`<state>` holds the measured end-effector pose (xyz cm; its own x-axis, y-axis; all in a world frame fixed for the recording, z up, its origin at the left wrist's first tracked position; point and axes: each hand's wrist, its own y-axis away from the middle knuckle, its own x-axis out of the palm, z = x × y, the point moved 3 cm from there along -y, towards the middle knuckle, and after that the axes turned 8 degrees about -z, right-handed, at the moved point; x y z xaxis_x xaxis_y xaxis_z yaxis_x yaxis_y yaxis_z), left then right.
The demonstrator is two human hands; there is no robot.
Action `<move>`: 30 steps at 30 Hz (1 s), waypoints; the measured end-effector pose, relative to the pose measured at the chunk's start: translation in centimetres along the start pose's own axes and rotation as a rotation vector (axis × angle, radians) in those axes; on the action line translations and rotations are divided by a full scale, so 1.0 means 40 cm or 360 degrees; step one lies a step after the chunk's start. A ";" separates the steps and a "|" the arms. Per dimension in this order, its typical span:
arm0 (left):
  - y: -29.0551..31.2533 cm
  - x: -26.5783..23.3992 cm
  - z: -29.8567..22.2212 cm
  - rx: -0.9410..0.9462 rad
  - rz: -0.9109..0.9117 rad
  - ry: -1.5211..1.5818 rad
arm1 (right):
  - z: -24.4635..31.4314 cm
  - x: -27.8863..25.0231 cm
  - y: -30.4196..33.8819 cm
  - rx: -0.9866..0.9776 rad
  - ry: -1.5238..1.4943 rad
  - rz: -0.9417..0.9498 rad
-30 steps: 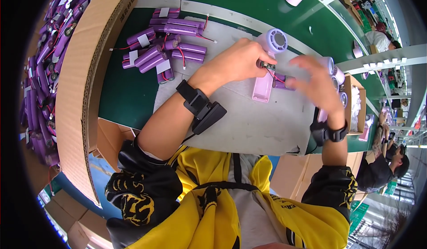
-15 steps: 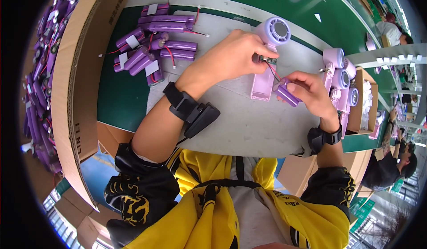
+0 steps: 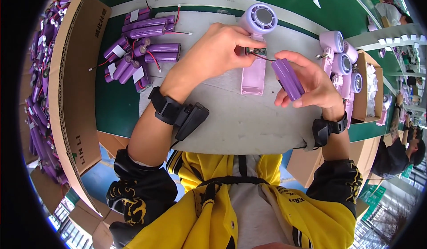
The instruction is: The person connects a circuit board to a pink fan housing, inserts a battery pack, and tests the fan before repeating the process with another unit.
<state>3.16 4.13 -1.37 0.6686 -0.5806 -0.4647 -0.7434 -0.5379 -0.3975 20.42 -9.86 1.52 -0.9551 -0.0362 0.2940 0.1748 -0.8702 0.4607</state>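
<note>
Purple plastic wraps the battery (image 3: 290, 80) held in your right hand (image 3: 313, 77), its grip curled around it, just right of the pink fan handle (image 3: 252, 80); its long axis slants, upper end toward the circuit board (image 3: 258, 51). Your left hand (image 3: 222, 48) pinches one fan (image 3: 259, 18) near that board. Thin wire joins board and battery. On your tabletop (image 3: 116, 111): at least four more fans (image 3: 342, 64) rightward; leftward, a battery pile (image 3: 153, 53), overlapping too much to count exactly.
</note>
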 end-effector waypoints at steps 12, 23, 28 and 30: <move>0.004 0.001 -0.010 -0.0071 -0.0023 0.0048 | -0.012 0.004 -0.016 -0.0764 0.1194 -0.0120; 0.009 0.006 -0.007 -0.0042 0.0006 -0.0009 | -0.047 0.063 -0.037 -0.1086 0.1596 -0.0545; 0.008 0.003 -0.022 -0.0066 0.0019 -0.0031 | -0.037 0.089 -0.028 -0.1200 0.1784 -0.0633; 0.007 0.000 -0.027 -0.0099 0.0035 -0.0035 | -0.038 0.096 -0.023 -0.1225 0.1848 -0.0659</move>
<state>2.95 3.31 -0.61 0.6508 -0.5795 -0.4905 -0.7550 -0.5625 -0.3371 16.25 -9.96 0.96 -0.6208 0.2337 -0.7483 0.0317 -0.9463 -0.3218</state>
